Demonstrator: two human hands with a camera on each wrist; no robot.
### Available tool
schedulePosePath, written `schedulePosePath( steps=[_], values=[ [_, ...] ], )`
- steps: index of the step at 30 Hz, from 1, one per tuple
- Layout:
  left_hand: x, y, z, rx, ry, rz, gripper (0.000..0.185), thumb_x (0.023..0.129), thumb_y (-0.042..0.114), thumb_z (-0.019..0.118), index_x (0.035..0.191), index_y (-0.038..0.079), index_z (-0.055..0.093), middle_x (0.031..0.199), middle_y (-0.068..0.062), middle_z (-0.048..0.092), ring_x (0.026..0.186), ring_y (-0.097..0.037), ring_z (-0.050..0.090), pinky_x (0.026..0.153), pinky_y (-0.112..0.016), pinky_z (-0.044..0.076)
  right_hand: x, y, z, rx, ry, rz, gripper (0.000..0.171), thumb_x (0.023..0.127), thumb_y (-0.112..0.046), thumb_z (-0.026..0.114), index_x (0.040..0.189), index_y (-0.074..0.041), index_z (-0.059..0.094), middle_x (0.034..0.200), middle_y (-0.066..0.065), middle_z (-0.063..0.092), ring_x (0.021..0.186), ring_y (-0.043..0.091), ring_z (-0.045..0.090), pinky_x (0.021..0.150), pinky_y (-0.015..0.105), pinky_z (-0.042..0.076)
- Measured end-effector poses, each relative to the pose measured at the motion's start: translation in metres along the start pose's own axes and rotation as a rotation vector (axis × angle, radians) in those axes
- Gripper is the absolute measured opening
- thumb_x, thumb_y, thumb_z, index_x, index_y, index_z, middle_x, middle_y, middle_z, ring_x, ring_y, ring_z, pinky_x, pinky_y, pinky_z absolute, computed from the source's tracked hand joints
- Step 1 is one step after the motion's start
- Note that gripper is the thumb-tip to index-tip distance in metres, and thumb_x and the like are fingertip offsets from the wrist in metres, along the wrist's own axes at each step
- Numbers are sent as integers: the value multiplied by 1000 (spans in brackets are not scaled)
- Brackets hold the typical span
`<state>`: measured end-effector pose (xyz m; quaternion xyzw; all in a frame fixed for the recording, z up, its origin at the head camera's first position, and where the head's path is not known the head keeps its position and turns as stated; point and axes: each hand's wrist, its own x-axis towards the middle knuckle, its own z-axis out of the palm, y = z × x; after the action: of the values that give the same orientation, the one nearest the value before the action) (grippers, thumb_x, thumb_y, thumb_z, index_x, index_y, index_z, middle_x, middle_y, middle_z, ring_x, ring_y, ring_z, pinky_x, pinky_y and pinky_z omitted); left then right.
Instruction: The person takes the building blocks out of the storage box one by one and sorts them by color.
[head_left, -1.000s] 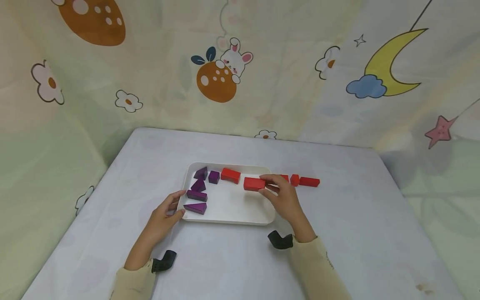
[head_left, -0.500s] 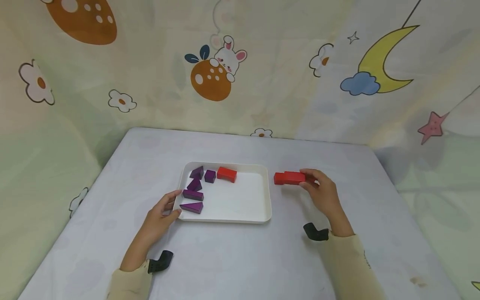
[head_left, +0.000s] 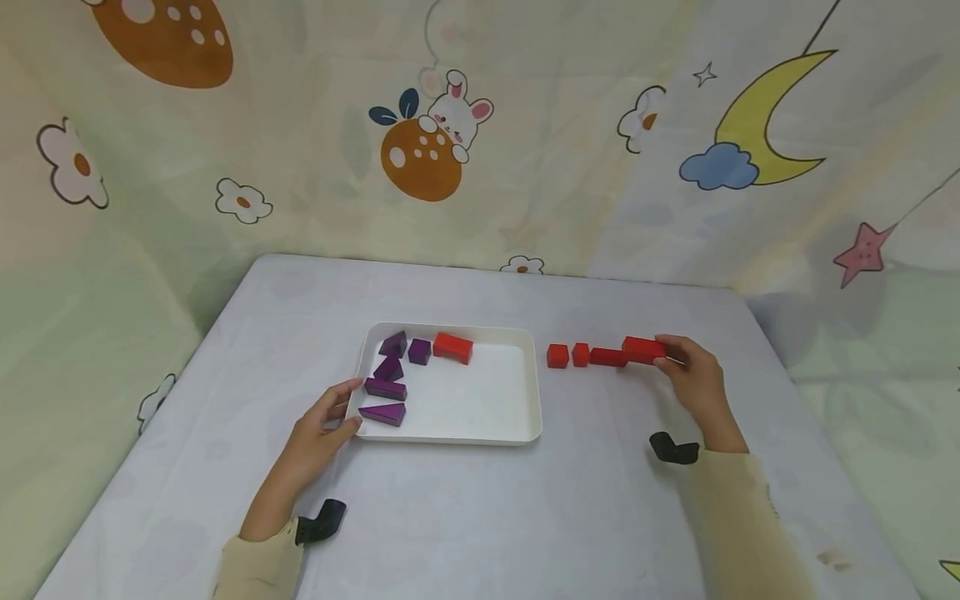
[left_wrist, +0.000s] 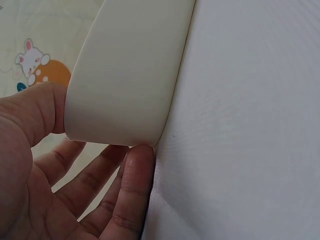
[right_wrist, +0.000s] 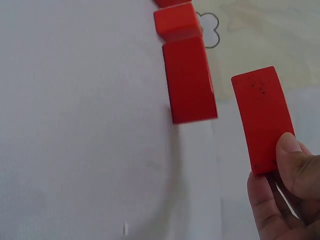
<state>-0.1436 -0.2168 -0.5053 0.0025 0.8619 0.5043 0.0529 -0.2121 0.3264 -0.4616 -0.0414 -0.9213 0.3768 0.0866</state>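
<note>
The white tabletop (head_left: 465,517) carries one white tray (head_left: 517,433), and broad bare cloth lies in front of the tray and to the right of the red row, out to the tabletop's edges.

Six blocks lie in the tray. Five are purple: a wedge (head_left: 393,343) and a cube (head_left: 420,352) at the far left corner, a second wedge (head_left: 388,369) below them, a bar (head_left: 386,389) and a flat triangle (head_left: 383,414) along the left wall. The sixth is one red block (head_left: 453,347) at the far rim. The tray's right half is bare floor.

Outside the tray, four red blocks run in a line to its right: a cube (head_left: 557,356), a second small cube (head_left: 581,354) just beside it, a long flat red bar (head_left: 607,357), and the red rectangular block (head_left: 642,349) at the row's right end.

The right hand (head_left: 693,379) pinches that rectangular block by its end; in the right wrist view its fingers (right_wrist: 295,167) clasp the block's near end, and the block hangs apart from the flat bar (right_wrist: 189,80).

The left hand (head_left: 318,425) grips the tray's near left corner (left_wrist: 125,85), thumb over the rim, fingers (left_wrist: 135,195) under the wall.
</note>
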Motion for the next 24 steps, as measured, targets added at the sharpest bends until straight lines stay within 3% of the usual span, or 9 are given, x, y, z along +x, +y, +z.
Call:
schedulePosePath(
  steps=[8,19,24],
  values=[
    [0,-1,0,-5,-1,-6,58,106,9,62,162,11,47,158,-27,53,139,-46,56,109,-61,51,6,21,-6,-3,-20,76,46,105,6,63,150,9,54,148,37,56,141,55,52,111,62,46],
    [1,0,0,-6,6,-1,58,105,9,62,161,10,47,156,-27,55,139,-46,57,108,-61,52,10,37,1,11,-109,136,47,106,4,63,152,8,51,152,39,51,143,60,47,115,68,41],
    [1,-1,0,-9,6,6,58,105,8,62,161,9,48,155,-28,56,138,-46,58,108,-60,53,11,35,0,-13,-125,115,53,105,5,63,155,8,48,153,41,48,142,61,46,112,69,44]
  ],
)
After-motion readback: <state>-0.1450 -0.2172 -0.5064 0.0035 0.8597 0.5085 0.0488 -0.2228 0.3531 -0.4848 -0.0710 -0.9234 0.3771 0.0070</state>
